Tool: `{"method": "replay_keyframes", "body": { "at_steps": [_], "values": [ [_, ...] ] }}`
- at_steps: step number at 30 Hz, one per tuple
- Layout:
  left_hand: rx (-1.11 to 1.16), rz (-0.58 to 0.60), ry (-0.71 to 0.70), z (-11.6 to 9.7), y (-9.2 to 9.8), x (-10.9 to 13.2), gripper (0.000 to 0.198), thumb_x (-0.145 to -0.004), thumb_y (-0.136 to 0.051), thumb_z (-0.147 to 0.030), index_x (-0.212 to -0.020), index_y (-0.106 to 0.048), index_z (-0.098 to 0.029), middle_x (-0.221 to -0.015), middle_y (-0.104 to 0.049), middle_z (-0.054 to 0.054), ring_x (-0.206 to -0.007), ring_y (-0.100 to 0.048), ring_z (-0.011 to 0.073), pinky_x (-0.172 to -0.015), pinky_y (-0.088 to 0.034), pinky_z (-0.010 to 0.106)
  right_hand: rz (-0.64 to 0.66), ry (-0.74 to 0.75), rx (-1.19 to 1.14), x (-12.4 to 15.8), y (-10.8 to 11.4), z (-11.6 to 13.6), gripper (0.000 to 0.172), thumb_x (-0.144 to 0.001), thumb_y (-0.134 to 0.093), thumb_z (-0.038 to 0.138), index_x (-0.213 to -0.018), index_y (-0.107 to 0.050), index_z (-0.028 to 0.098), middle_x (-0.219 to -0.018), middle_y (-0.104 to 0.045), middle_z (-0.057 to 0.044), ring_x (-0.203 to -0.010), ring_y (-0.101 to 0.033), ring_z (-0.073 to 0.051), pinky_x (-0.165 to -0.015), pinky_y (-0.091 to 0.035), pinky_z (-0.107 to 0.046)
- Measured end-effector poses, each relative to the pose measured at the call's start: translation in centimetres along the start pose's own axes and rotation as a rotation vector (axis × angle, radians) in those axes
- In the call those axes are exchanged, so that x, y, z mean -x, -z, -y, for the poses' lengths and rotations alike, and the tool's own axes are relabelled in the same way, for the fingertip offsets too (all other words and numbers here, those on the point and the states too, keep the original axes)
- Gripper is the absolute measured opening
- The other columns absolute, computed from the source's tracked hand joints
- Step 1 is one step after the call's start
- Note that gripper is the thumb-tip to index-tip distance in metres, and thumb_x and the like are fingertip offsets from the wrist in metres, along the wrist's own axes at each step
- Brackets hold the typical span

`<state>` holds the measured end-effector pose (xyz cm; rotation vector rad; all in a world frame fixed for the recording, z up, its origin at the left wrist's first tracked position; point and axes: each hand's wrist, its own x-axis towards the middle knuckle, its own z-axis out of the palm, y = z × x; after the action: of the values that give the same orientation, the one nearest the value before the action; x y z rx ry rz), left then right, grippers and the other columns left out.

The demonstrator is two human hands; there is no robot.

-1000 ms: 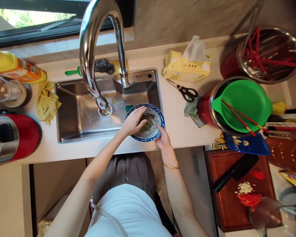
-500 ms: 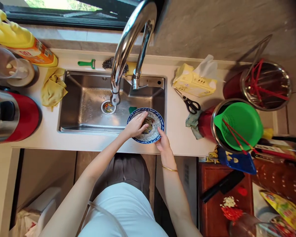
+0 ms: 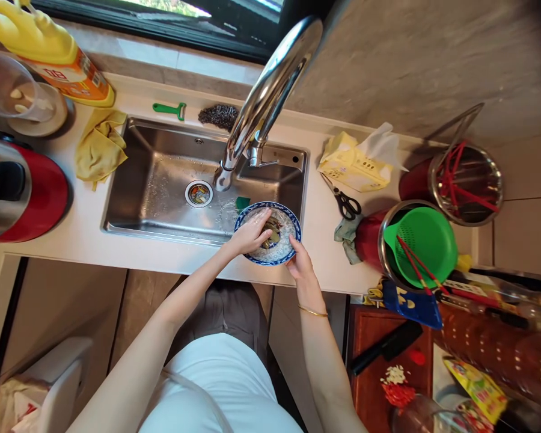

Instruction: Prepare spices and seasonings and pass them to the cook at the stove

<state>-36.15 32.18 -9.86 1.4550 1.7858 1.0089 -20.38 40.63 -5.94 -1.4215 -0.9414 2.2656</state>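
My right hand (image 3: 301, 260) grips the right rim of a blue-and-white patterned plate (image 3: 285, 248), thumb on top and fingers underneath. The plate hangs over the sink's front right corner. Brown-green dried leaves (image 3: 270, 231), which look like bay leaves, lie in its middle along with small dark pieces. Across the plate's left side lies my left hand (image 3: 249, 233), fingers stretched out and thumb apart, touching or just above the leaves and partly covering them. Behind the plate, a green scrubbing pad (image 3: 242, 203) shows in the steel sink (image 3: 162, 213), near splashed water.
A chrome faucet (image 3: 270, 90) arches over the sink. Scissors (image 3: 346, 204), a tissue pack (image 3: 356, 162) and a red pot with a green colander (image 3: 433, 240) stand to the right. A cleaver (image 3: 401, 340) lies on the cutting board (image 3: 365, 391). A yellow cloth (image 3: 99, 147) lies left.
My view has turned, so the counter appears tilted. The leaves show more between my left fingers and thumb. Splashed water now shows in the sink beside the plate. My right hand keeps its grip.
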Motion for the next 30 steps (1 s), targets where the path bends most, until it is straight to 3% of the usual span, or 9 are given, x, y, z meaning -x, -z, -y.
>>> {"method": "replay_keyframes", "body": {
  "at_steps": [10,20,25,30],
  "values": [
    [0.053,-0.026,0.008,0.3,-0.4,-0.2,0.063,-0.099,-0.032,-0.044,-0.152,-0.023,-0.010,-0.160,-0.026,0.018,-0.150,-0.021,0.0231,-0.122,-0.021,0.046,-0.055,-0.017,0.071,0.0,-0.4,1.4,0.032,-0.068,-0.077,0.042,-0.092,-0.068,0.023,-0.099,-0.077,-0.003,-0.107,-0.068,-0.027,-0.085,-0.061,-0.041],
    [0.081,-0.040,0.000,0.3,-1.1,-0.4,0.069,-0.099,-0.031,-0.046,-0.153,-0.016,-0.006,-0.162,-0.018,0.021,-0.152,-0.010,0.0235,-0.123,-0.016,0.046,-0.013,0.023,0.194,0.0,-1.0,3.1,0.047,-0.072,-0.075,0.044,-0.113,-0.064,0.024,-0.103,-0.076,-0.002,-0.090,-0.072,-0.021,-0.072,-0.061,-0.033],
    [0.089,-0.056,-0.004,0.1,-1.7,-0.1,0.073,-0.098,-0.033,-0.046,-0.155,-0.008,-0.008,-0.163,-0.010,0.020,-0.152,-0.003,0.0237,-0.124,-0.012,0.047,0.009,0.034,0.251,0.3,-1.8,4.1,0.045,-0.073,-0.075,0.043,-0.113,-0.065,0.026,-0.104,-0.075,-0.001,-0.090,-0.072,-0.021,-0.074,-0.061,-0.034],
    [0.126,-0.096,0.006,-0.1,-2.1,0.0,0.073,-0.098,-0.032,-0.047,-0.155,-0.003,-0.010,-0.164,-0.008,0.019,-0.152,0.000,0.0244,-0.123,-0.011,0.050,-0.004,0.044,0.352,1.0,-3.0,5.3,0.042,-0.076,-0.074,0.042,-0.114,-0.065,0.027,-0.106,-0.074,0.000,-0.081,-0.071,-0.019,-0.062,-0.060,-0.029]
  ]
}}
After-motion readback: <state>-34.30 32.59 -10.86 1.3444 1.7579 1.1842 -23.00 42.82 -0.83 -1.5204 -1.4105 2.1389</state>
